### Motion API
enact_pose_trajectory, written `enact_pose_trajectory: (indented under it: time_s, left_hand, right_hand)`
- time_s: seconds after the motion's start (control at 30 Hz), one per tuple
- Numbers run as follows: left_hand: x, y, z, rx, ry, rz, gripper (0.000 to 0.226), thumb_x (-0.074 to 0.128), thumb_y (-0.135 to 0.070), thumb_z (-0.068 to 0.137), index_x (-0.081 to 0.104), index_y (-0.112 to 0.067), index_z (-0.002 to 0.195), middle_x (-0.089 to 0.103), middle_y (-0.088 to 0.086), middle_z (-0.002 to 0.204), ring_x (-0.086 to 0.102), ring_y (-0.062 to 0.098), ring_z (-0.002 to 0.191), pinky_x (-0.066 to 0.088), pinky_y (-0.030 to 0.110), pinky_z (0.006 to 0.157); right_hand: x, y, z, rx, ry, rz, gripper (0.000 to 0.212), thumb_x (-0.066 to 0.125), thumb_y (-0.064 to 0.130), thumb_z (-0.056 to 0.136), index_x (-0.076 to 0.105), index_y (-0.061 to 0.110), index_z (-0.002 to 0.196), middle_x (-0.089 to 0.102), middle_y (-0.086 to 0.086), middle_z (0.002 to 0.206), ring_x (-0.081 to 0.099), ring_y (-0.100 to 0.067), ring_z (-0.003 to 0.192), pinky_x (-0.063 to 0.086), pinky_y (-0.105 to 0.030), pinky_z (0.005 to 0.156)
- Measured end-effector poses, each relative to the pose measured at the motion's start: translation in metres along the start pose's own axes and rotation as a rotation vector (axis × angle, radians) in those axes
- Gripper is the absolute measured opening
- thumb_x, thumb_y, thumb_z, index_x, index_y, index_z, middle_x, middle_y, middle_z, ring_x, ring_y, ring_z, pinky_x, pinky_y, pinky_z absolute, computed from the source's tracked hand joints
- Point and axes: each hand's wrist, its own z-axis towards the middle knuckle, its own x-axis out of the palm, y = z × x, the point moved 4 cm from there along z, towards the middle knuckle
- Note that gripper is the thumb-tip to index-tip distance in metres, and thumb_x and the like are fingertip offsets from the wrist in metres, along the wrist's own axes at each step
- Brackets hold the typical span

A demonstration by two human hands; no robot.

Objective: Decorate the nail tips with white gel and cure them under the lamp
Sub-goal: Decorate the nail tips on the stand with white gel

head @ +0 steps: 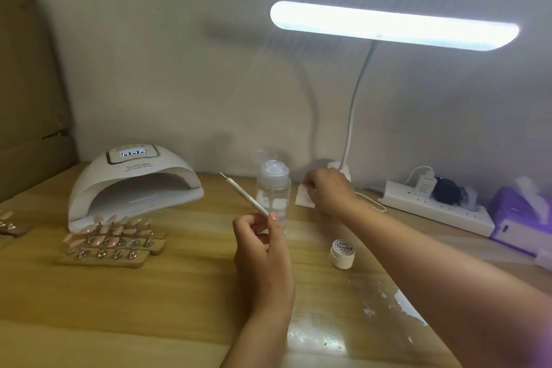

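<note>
- Between the thumb and curled fingers of the left hand [263, 245], a thin white pen [248, 196] is pinched by its lower end, and its metal tip slants up and away to the left.
- Beyond the pen, the right hand [328, 188] reaches out with bent fingers that pinch a white wipe [303, 197], just right of a clear pump bottle [273, 191].
- The white gel jar [343, 249], lid on, stands on the table [149, 308] right of the left fingers and nearer than the right fingers, touching neither.
- The nail tips [113, 231] sit on wooden strips well left of the left fingers, before the mouth of the curing lamp [131, 182].
- A lit desk lamp [394, 27] hangs above the right fingers.
</note>
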Motion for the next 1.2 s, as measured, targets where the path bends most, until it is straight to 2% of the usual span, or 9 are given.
enact_pose_trajectory:
  time_s: [0.2,0.37,0.53,0.7,0.8,0.9,0.97,1.1,1.2]
  left_hand:
    - [0.001,-0.002,0.0,-0.004,0.004,0.004,0.015,0.062,-0.028,0.093,0.049,-0.029,0.084,0.065,-0.015,0.082,0.06,-0.006,0.071,0.04,0.008,0.058]
    - [0.002,-0.001,0.0,-0.004,0.008,0.008,0.015,0.061,-0.028,0.094,0.049,-0.028,0.085,0.066,-0.012,0.083,0.059,-0.005,0.071,0.04,0.008,0.058]
    - [0.001,-0.002,0.0,-0.002,0.01,0.011,0.016,0.062,-0.028,0.093,0.049,-0.029,0.084,0.065,-0.012,0.082,0.059,-0.006,0.071,0.041,0.007,0.059]
    - [0.0,-0.001,0.001,-0.003,0.01,0.004,0.015,0.061,-0.028,0.094,0.05,-0.028,0.085,0.067,-0.01,0.083,0.06,-0.005,0.071,0.041,0.007,0.058]
    - [0.0,-0.001,0.001,-0.009,0.014,0.004,0.014,0.061,-0.03,0.093,0.05,-0.028,0.085,0.066,-0.011,0.083,0.06,-0.004,0.072,0.041,0.009,0.058]
    - [-0.001,-0.001,0.0,-0.007,0.012,0.008,0.015,0.062,-0.029,0.093,0.049,-0.029,0.084,0.065,-0.013,0.082,0.059,-0.007,0.07,0.041,0.007,0.058]
    - [-0.001,-0.001,0.0,-0.007,0.019,0.012,0.016,0.062,-0.029,0.094,0.049,-0.029,0.084,0.065,-0.012,0.082,0.059,-0.007,0.07,0.041,0.008,0.058]
    - [-0.001,-0.001,0.001,-0.011,0.022,0.01,0.016,0.062,-0.029,0.094,0.049,-0.029,0.084,0.065,-0.011,0.083,0.059,-0.006,0.071,0.04,0.007,0.057]
    - [-0.001,-0.001,0.001,-0.009,0.02,0.01,0.016,0.062,-0.028,0.094,0.05,-0.029,0.084,0.065,-0.012,0.082,0.059,-0.006,0.07,0.04,0.007,0.057]
  right_hand:
    - [0.002,0.005,-0.005,-0.068,-0.054,-0.111,0.025,0.045,0.01,0.098,0.061,0.01,0.117,0.067,-0.011,0.113,0.062,-0.034,0.106,0.032,-0.03,0.076]
    - [0.001,0.001,-0.002,-0.049,0.004,-0.102,0.026,0.045,0.015,0.1,0.064,0.014,0.118,0.068,-0.01,0.116,0.059,-0.033,0.111,0.031,-0.03,0.082]
    - [-0.002,0.006,-0.006,-0.138,0.014,-0.227,0.023,0.047,0.024,0.1,0.068,0.017,0.104,0.067,-0.005,0.11,0.062,-0.031,0.101,0.034,-0.042,0.1]
    - [0.001,0.006,-0.007,-0.14,0.049,-0.166,0.024,0.048,0.025,0.1,0.064,0.008,0.105,0.064,-0.009,0.11,0.061,-0.031,0.103,0.037,-0.042,0.098]
    - [0.003,0.003,-0.003,-0.107,0.075,-0.095,0.021,0.05,0.022,0.099,0.066,0.009,0.102,0.068,-0.009,0.11,0.06,-0.028,0.105,0.038,-0.035,0.093]
    - [0.005,-0.001,0.002,-0.041,0.181,0.033,0.013,0.06,0.024,0.095,0.062,0.02,0.083,0.068,-0.003,0.107,0.058,-0.022,0.102,0.039,-0.028,0.082]
    - [0.004,-0.002,0.007,-0.012,0.25,0.083,0.023,0.067,0.027,0.093,0.054,0.025,0.074,0.064,-0.001,0.1,0.056,-0.019,0.095,0.041,-0.027,0.077]
    - [0.0,-0.001,0.015,0.0,0.272,0.087,0.013,0.073,0.029,0.089,0.062,0.023,0.085,0.063,0.001,0.093,0.058,-0.019,0.095,0.044,-0.028,0.078]
    - [-0.002,0.0,0.016,-0.014,0.254,0.063,0.011,0.07,0.027,0.091,0.07,0.018,0.096,0.07,-0.004,0.105,0.062,-0.023,0.105,0.041,-0.026,0.079]
